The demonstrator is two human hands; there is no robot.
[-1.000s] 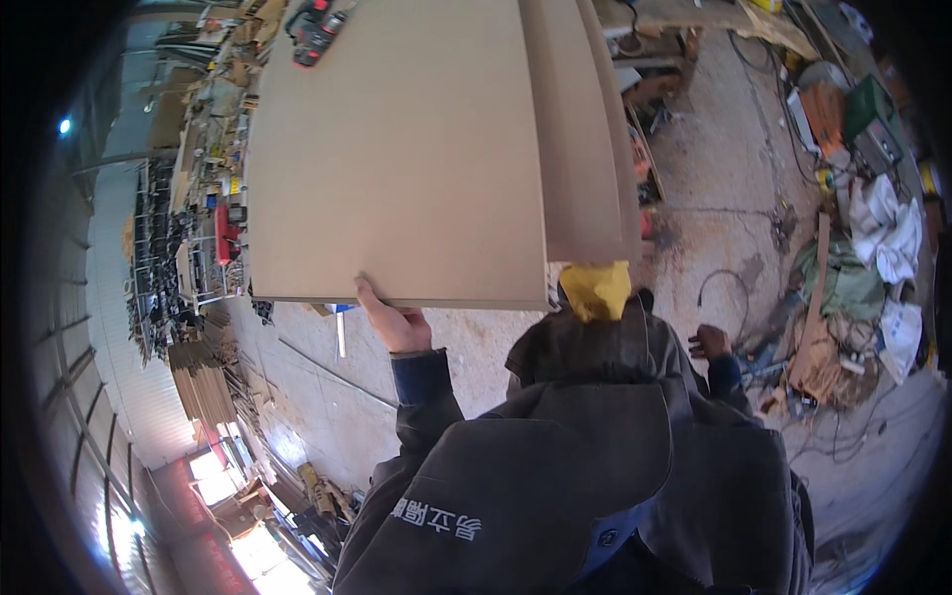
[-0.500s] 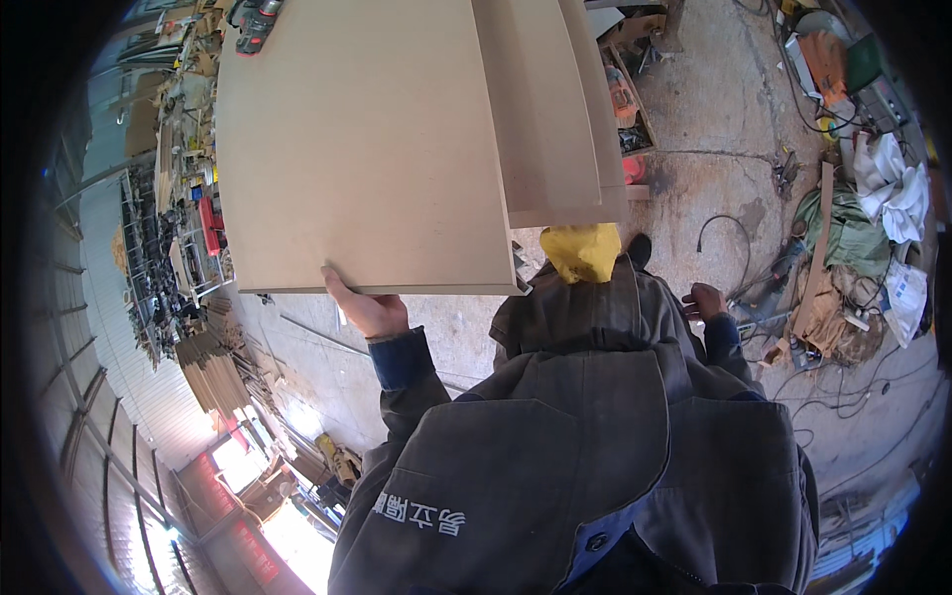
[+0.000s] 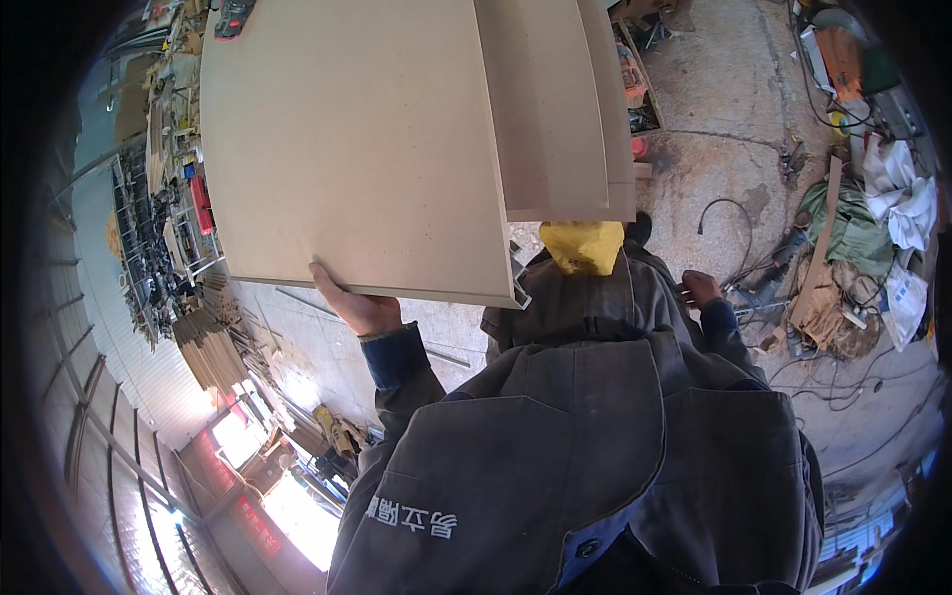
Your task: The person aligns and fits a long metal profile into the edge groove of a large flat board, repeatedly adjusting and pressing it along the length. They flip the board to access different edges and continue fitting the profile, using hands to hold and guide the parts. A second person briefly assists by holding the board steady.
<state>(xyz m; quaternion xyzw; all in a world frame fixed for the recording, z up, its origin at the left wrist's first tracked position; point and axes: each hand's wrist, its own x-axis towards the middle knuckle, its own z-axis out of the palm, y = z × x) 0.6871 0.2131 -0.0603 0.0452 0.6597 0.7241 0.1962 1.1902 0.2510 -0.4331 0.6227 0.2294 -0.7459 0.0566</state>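
A large flat beige panel (image 3: 347,149) spreads out in front of me at the left. My left hand (image 3: 359,305) is closed on its near edge, thumb on the top face and fingers bent underneath, mostly hidden. At the panel's near right corner a folded metal rim (image 3: 519,293) shows. Beside it on the right lies another beige piece, long and stepped (image 3: 555,129). My right hand (image 3: 701,289) hangs by my right side, fingers loosely bent and a little apart, with nothing visible in it. A crumpled yellow thing (image 3: 583,248) sits between the stepped piece and my waist.
A cordless power tool (image 3: 232,18) lies on the panel's far left corner. An open box (image 3: 643,79) of tools stands on the floor beyond the stepped piece. At the right are cables (image 3: 729,203), a green cloth (image 3: 851,228) and white bags (image 3: 897,188). Stacked boards (image 3: 208,347) stand at left.
The panel's near right corner has come slightly closer to me and left, away from the stepped piece. My left hand keeps its grip. The view has shifted a little; my right hand still hangs.
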